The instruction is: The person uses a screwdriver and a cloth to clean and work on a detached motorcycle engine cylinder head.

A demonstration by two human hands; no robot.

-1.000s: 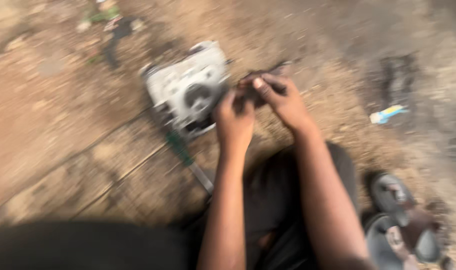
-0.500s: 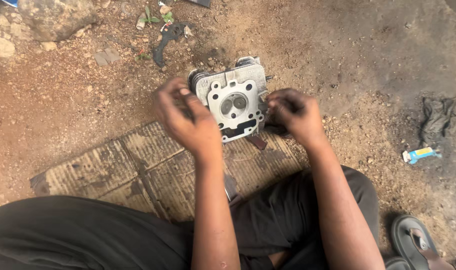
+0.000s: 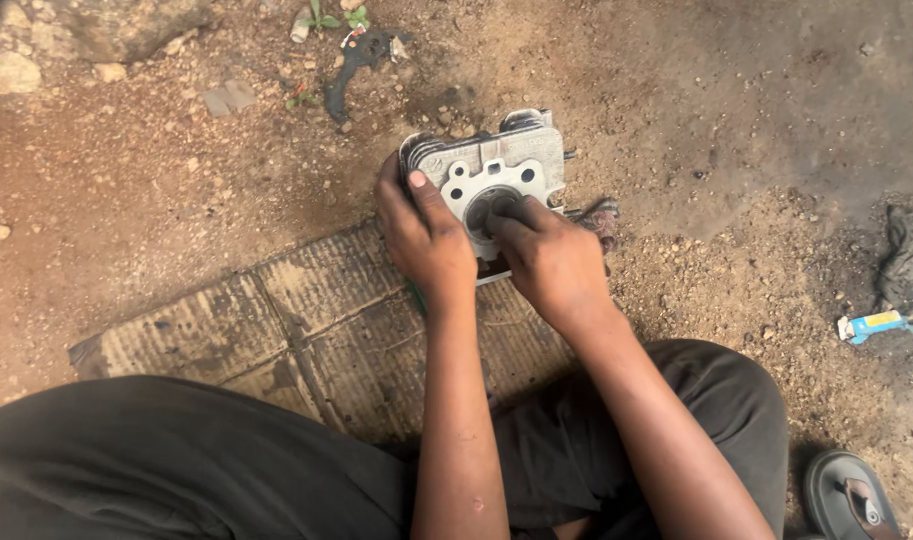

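Left hand (image 3: 424, 238) is gripping the left edge of a grey finned metal engine part (image 3: 497, 170), thumb lying across its face, w/ the part resting on dirt at the far edge of a flattened cardboard sheet (image 3: 277, 320). Right hand (image 3: 552, 262) is pressing fingertips into the part's round centre recess, fingers bunched together; can't tell if they're pinching anything.

Grey finned cylinder head (image 3: 497, 170) on dirt
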